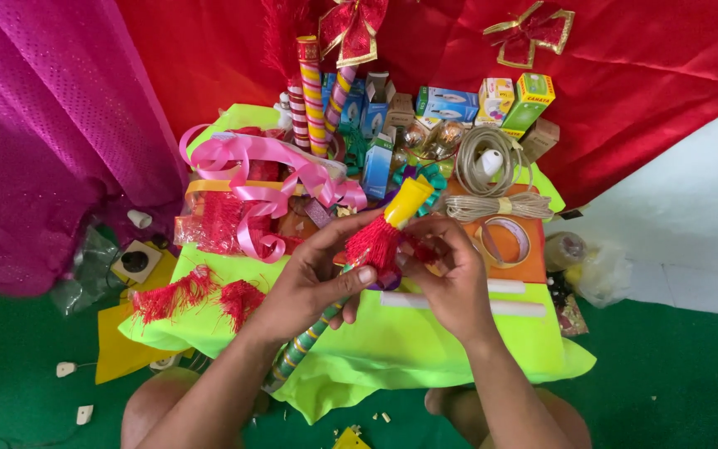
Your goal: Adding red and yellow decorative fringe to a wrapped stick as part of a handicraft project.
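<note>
Neon-green cloth (425, 333) over a low table, red drapes behind. My left hand (309, 278) grips the striped stick (309, 337); my right hand (450, 278) pinches red fringe (373, 244) around it below the yellow tip (407, 201). Lower stick looks bare, and spare fringe (197, 293) sits left of my left hand.

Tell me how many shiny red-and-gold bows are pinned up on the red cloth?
2. One red-and-gold bow hangs at top centre, above the striped sticks; the other bow is further right, above the small boxes. More may lie outside the view.
</note>
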